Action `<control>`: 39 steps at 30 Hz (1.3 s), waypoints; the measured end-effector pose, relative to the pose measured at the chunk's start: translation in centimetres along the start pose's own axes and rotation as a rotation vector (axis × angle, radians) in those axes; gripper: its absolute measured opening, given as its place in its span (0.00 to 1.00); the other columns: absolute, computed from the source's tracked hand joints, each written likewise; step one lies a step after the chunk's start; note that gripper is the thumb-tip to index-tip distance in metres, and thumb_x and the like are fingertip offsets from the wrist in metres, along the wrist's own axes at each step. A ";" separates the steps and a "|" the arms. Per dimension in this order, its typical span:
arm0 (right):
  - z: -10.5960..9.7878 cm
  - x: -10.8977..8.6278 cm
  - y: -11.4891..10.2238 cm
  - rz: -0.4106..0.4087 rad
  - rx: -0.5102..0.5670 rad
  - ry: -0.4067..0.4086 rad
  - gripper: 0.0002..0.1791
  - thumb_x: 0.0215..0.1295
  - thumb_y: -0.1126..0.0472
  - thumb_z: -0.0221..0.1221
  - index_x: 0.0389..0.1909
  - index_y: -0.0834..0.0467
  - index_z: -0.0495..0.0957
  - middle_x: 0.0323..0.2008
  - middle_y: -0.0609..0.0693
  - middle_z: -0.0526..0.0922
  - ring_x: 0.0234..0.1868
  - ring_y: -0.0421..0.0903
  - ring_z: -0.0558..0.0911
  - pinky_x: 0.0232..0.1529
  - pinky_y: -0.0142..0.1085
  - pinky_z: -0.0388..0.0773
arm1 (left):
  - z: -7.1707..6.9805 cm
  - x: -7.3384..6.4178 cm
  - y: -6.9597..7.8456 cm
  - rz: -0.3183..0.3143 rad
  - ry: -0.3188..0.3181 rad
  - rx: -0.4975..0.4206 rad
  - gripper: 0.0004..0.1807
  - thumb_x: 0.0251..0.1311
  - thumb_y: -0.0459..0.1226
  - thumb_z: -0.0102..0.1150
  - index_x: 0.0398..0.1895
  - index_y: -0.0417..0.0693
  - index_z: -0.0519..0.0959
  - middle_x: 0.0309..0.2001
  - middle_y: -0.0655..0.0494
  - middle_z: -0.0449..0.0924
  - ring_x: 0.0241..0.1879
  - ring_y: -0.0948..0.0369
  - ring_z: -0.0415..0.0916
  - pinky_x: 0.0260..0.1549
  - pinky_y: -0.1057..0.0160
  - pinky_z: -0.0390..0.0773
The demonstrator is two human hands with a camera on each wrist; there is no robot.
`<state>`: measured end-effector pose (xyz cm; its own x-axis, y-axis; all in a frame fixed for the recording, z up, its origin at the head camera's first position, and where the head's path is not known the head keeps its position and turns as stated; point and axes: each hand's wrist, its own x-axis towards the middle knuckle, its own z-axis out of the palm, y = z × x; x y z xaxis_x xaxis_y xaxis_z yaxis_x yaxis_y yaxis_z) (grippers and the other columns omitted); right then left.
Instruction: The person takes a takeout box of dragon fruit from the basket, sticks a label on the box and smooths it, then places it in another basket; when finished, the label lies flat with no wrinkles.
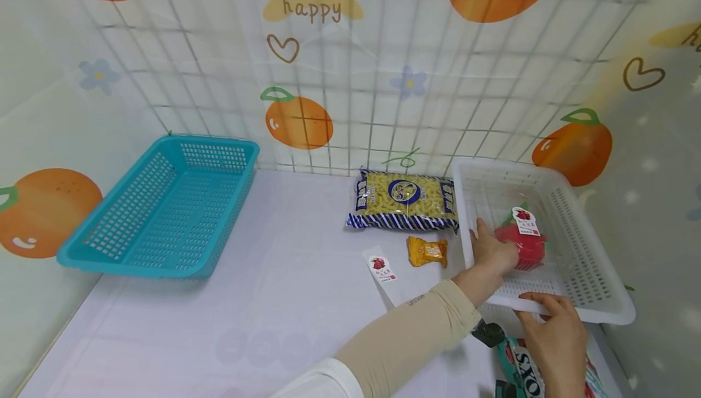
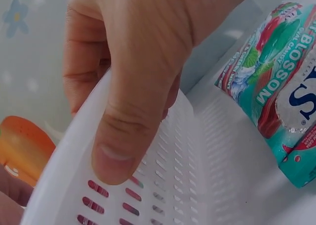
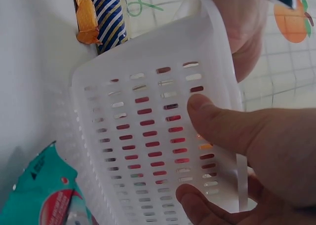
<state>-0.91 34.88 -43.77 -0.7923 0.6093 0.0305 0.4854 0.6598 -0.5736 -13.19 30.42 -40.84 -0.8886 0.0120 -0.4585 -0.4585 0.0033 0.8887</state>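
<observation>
In the head view, a white perforated basket (image 1: 597, 252) stands at the right, holding a red package (image 1: 526, 247) with a white fruit sticker. My left hand (image 1: 493, 255) reaches over the rim beside the package. One finger points outward; the others are hidden, so contact or grip cannot be told. My right hand (image 1: 558, 337) grips the near rim. In the left wrist view that hand's thumb (image 2: 118, 151) lies outside the wall. The right wrist view shows the same right hand (image 3: 256, 151) at the rim, with my left hand (image 3: 247, 32) above it.
A teal basket (image 1: 188, 203) stands at the far left. Beside the white basket lie a bag of yellow pasta-like pieces (image 1: 405, 199) and a small orange-wrapped snack (image 1: 427, 251). Nearby is a strip with a fruit sticker (image 1: 382, 268). A teal candy bag (image 2: 276, 77) lies near the right hand.
</observation>
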 end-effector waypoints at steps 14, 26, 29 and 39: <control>-0.1 -0.1 0.2 -0.048 0.008 0.034 0.14 0.63 0.62 0.66 0.46 0.67 0.83 0.49 0.65 0.75 0.46 0.64 0.77 0.14 0.30 0.72 | -0.6 -0.8 0.9 0.180 0.022 0.123 0.42 0.57 0.37 0.63 0.77 0.60 0.63 0.78 0.55 0.56 0.77 0.57 0.57 0.72 0.59 0.67; -0.2 0.0 0.3 -0.073 -0.013 0.041 0.13 0.62 0.62 0.68 0.44 0.65 0.85 0.50 0.64 0.78 0.45 0.63 0.79 0.27 0.34 0.70 | -2.9 -2.2 3.1 0.319 -0.093 0.248 0.40 0.60 0.43 0.59 0.78 0.65 0.61 0.78 0.62 0.58 0.77 0.62 0.57 0.72 0.62 0.66; -0.1 0.0 0.1 -0.056 -0.015 0.045 0.13 0.61 0.62 0.68 0.44 0.66 0.85 0.50 0.66 0.78 0.45 0.64 0.78 0.29 0.36 0.70 | -4.2 -2.2 3.4 0.376 -0.125 0.283 0.40 0.62 0.44 0.57 0.79 0.65 0.59 0.79 0.63 0.57 0.77 0.62 0.56 0.71 0.62 0.67; 0.1 0.0 0.0 -0.005 -0.017 0.032 0.15 0.62 0.63 0.68 0.46 0.67 0.84 0.52 0.66 0.75 0.46 0.63 0.75 0.29 0.35 0.68 | -10.1 -0.9 3.7 0.529 -0.221 0.352 0.41 0.69 0.47 0.53 0.83 0.63 0.50 0.83 0.60 0.46 0.81 0.57 0.49 0.76 0.50 0.61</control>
<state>-0.98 34.82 -43.83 -0.7826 0.6197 0.0593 0.4883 0.6701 -0.5591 -14.17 20.37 -37.15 -0.9518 0.3063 0.0168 0.1025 0.2658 0.9586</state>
